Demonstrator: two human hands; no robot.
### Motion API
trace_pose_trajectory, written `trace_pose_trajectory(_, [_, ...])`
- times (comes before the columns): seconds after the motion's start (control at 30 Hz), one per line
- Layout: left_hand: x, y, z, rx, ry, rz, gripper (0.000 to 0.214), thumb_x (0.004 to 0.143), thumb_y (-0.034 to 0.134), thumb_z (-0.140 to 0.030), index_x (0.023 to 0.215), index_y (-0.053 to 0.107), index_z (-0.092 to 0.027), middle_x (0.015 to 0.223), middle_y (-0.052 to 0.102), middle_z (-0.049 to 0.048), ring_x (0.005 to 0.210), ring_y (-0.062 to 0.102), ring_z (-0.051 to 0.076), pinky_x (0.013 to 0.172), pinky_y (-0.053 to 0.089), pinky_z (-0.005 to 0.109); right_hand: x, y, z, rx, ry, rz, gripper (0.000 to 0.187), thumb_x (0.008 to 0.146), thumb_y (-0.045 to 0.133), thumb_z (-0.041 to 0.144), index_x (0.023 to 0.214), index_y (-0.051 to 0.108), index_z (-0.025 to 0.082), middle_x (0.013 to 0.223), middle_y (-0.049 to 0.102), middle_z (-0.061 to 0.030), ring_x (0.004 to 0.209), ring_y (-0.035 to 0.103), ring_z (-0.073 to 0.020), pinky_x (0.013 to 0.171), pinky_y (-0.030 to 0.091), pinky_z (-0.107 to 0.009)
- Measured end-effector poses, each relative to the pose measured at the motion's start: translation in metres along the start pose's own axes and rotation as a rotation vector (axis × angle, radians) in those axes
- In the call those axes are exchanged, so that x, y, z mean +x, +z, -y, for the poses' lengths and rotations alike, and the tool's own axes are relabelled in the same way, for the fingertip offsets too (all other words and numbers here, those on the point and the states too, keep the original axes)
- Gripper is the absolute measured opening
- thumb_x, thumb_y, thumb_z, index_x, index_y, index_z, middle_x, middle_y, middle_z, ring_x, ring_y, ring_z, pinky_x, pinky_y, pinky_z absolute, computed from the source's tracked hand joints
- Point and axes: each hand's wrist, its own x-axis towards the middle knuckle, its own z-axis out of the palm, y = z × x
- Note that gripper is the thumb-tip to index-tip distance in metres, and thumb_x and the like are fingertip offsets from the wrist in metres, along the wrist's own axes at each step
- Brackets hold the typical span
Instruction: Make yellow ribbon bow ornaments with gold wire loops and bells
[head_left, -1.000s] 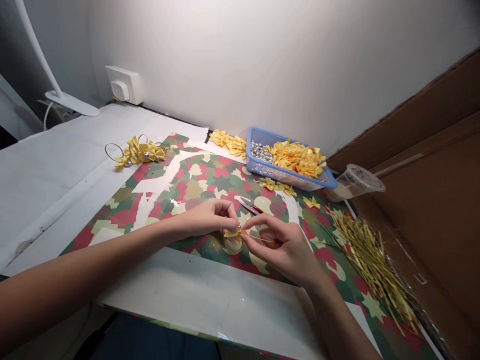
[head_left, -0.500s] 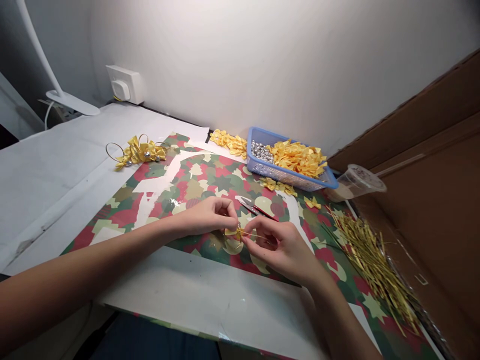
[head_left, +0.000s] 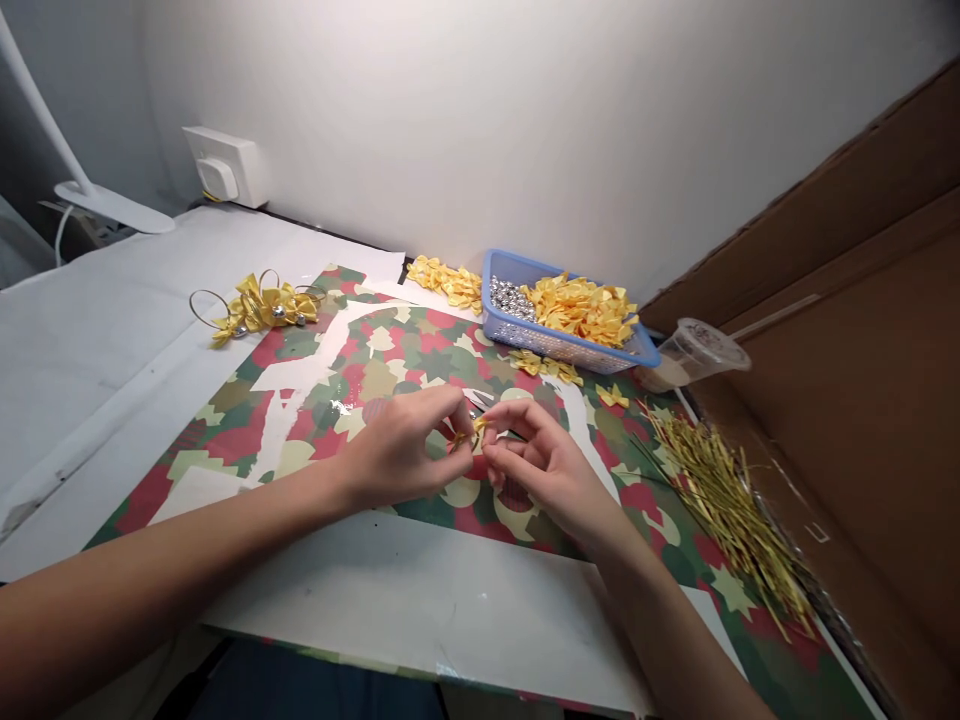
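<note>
Between my two hands, over the patterned paper, is a small yellow ribbon bow (head_left: 478, 424). My left hand (head_left: 420, 445) pinches its left side between thumb and fingertips. From the other side my right hand (head_left: 536, 455) closes thumb and fingers on it, and its fingertips almost meet the left ones. Most of the bow is hidden by the fingers. Just behind the hands lie scissors (head_left: 475, 402), largely covered by them. Bows with silver bells and looped gold ties (head_left: 270, 305) sit in a cluster at the left.
A blue basket (head_left: 570, 355) by the wall holds yellow bows and silver bells. Loose bows (head_left: 448, 284) lie beside it. At the right are a clear plastic cup (head_left: 701, 350), a bundle of gold ties (head_left: 727, 510) and cardboard (head_left: 862, 400). A white lamp (head_left: 112, 205) stands at the left.
Both hands have risen slightly and drawn closer around the bow, now covering more of the scissors. The gold tie that stretched toward the right hand no longer shows clearly. The view has shifted slightly.
</note>
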Motion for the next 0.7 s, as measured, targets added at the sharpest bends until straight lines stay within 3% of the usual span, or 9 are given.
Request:
trace_pose_trajectory(0.1, [-0.002, 0.003, 0.003, 0.11, 0.097, -0.109, 0.012, 0.079, 0.053, -0.011, 0.072, 0.046, -0.018, 0.067, 0.058, -0.0007, 0.06, 0.056, 0.011, 0.053, 0.045, 0.023, 0.001, 0.009, -0.002, 0.071, -0.06, -0.131, 0.035, 0.072, 0.07, 0.031, 0.097, 0.046, 0.024, 0.081, 0.052, 0.0055, 0.045, 0.042, -0.0037, 0.037, 0.032, -0.017])
trace_pose_trajectory(0.3, [-0.003, 0.006, 0.004, 0.171, 0.107, -0.16, 0.012, 0.08, 0.053, -0.012, 0.072, 0.047, -0.019, 0.067, 0.058, -0.001, 0.062, 0.058, 0.012, 0.054, 0.046, 0.023, -0.001, 0.021, -0.003, -0.011, -0.152, -0.212, 0.019, 0.073, 0.068, 0.033, 0.082, 0.056, 0.02, 0.073, 0.055, 0.002, 0.062, 0.051, -0.0104, 0.053, 0.043, -0.021])
trace_pose_trajectory(0.7, [-0.003, 0.007, 0.003, 0.199, 0.078, -0.194, 0.011, 0.079, 0.054, -0.014, 0.071, 0.048, -0.02, 0.065, 0.06, -0.0021, 0.059, 0.058, 0.011, 0.054, 0.048, 0.023, -0.001, 0.025, -0.002, -0.066, -0.14, -0.329, 0.02, 0.072, 0.067, 0.038, 0.074, 0.063, 0.019, 0.063, 0.053, 0.0017, 0.053, 0.043, -0.0101, 0.045, 0.034, -0.022])
